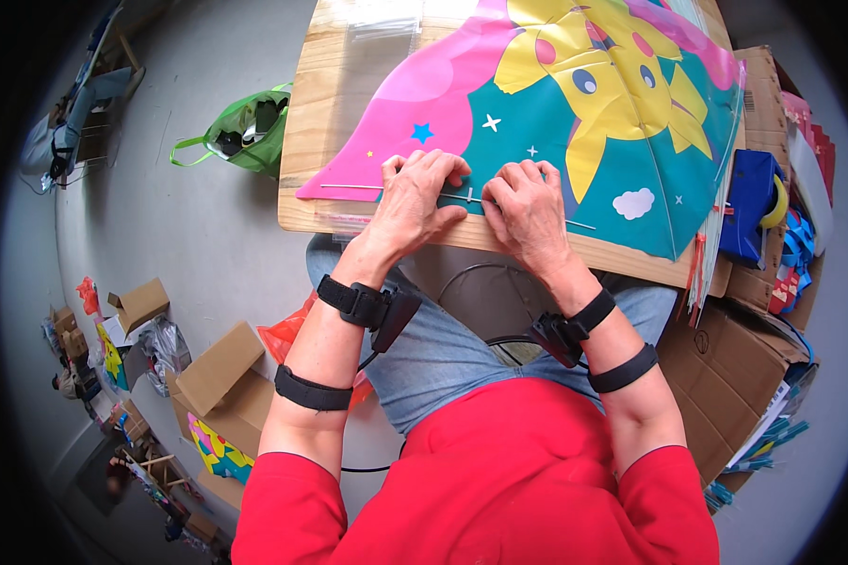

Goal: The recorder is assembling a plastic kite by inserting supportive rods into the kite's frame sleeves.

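Observation:
A printed kite (pixel 528 160) in pink and teal, with a yellow cartoon figure, lies on the wooden table. Across its near edge runs a thin pale rod (pixel 579 224), with a small cross-shaped connector (pixel 470 195) on it between my hands. My left hand (pixel 413 200) has its fingers curled over the rod, left of the connector. Just right of the connector, my right hand (pixel 528 209) pinches the same rod with bent fingers. My fingertips are partly hidden beneath the hands.
Clear plastic sleeves (pixel 379 38) lie at the table's (pixel 325 113) far left. On its right are a blue tape dispenser (pixel 746 207), bundled thin rods (pixel 702 268) and a cardboard box (pixel 725 377). A green bag (pixel 254 132) stands left of the table; an open carton (pixel 221 377) sits lower left.

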`<state>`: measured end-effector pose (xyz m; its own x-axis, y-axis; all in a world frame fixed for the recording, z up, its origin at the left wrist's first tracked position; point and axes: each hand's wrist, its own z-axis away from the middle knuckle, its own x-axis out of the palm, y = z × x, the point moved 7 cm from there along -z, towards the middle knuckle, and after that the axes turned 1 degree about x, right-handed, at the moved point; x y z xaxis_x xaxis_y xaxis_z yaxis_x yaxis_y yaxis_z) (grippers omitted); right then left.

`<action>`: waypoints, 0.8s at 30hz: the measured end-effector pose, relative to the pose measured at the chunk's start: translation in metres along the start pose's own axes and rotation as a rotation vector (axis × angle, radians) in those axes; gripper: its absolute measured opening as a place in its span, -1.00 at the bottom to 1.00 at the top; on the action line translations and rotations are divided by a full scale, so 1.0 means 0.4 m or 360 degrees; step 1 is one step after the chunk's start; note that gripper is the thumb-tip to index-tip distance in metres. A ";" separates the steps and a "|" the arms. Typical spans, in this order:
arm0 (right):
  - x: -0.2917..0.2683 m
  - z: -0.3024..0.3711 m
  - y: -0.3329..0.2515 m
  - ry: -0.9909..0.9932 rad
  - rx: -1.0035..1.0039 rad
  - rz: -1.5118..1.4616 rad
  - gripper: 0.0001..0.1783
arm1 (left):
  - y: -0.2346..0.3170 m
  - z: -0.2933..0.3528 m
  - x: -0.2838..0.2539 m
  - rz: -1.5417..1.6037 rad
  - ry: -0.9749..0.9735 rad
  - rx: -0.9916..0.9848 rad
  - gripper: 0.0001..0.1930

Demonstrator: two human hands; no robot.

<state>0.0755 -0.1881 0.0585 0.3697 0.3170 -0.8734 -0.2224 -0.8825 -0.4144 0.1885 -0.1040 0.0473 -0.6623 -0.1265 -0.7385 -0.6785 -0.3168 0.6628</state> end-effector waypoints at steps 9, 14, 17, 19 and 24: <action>0.006 0.003 0.004 -0.0005 0.0037 0.0002 -0.92 | 0.007 0.000 -0.003 -0.0019 -0.0017 -0.0028 -0.49; 0.006 0.002 0.001 -0.0026 0.0038 -0.0039 -0.92 | 0.007 0.002 -0.007 -0.0007 -0.0001 -0.0027 -0.48; 0.004 0.002 0.005 -0.0030 0.0039 -0.0037 -0.91 | 0.010 -0.001 -0.005 -0.0008 0.0002 -0.0015 -0.49; 0.000 0.002 0.008 -0.0029 0.0040 -0.0020 -0.91 | 0.007 -0.003 0.001 -0.0002 0.0002 0.0013 -0.49; -0.001 0.000 0.010 -0.0041 0.0067 -0.0063 -0.76 | 0.018 -0.009 -0.004 -0.0030 -0.0008 0.0034 -0.51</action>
<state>0.0743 -0.1918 0.0573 0.3559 0.3607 -0.8621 -0.2460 -0.8538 -0.4587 0.1860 -0.1094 0.0529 -0.6509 -0.1162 -0.7502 -0.6973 -0.2990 0.6514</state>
